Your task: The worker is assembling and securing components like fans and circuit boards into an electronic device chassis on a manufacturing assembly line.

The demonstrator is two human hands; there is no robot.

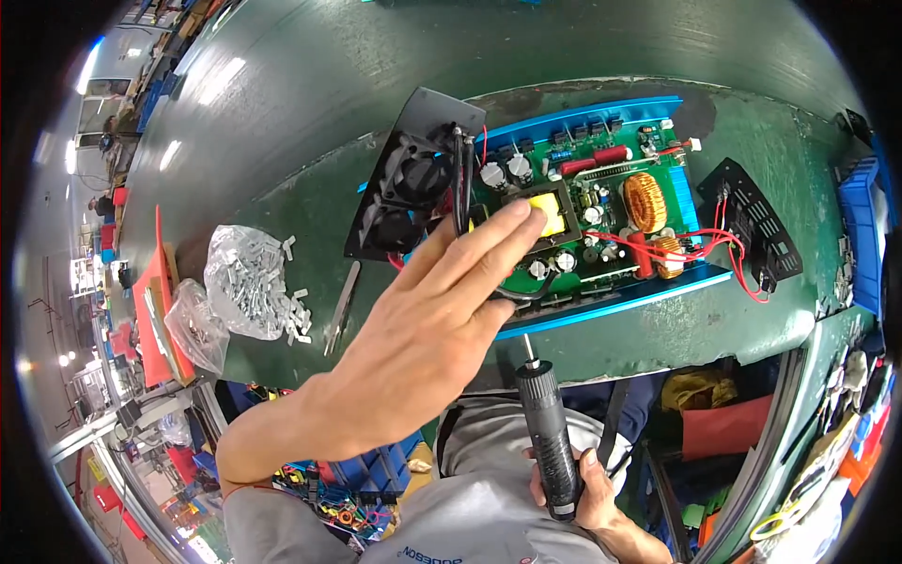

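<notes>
A power circuit board assembly with blue heat-sink sides [620, 300] lies on the green bench. My left hand [423, 338] reaches across its left part, fingers stretched out and resting near the yellow-wrapped transformer [548, 214]; its thumb is near the front heat-sink edge. A black end panel with two fans [418, 179] leans at the assembly's left end, partly behind my fingers and black cables. My right hand [597, 493] is closed round a black electric screwdriver [545, 414]. The tool's bit points up toward the front heat-sink edge; whether it touches a screw I cannot tell.
A black vented panel [752, 230] hangs on red wires at the right. Left of the assembly lie tweezers [342, 308], a clear bag of small metal parts [249, 282] and a smaller bag [197, 329]. Blue bins [860, 226] stand far right. The bench's front edge is close to me.
</notes>
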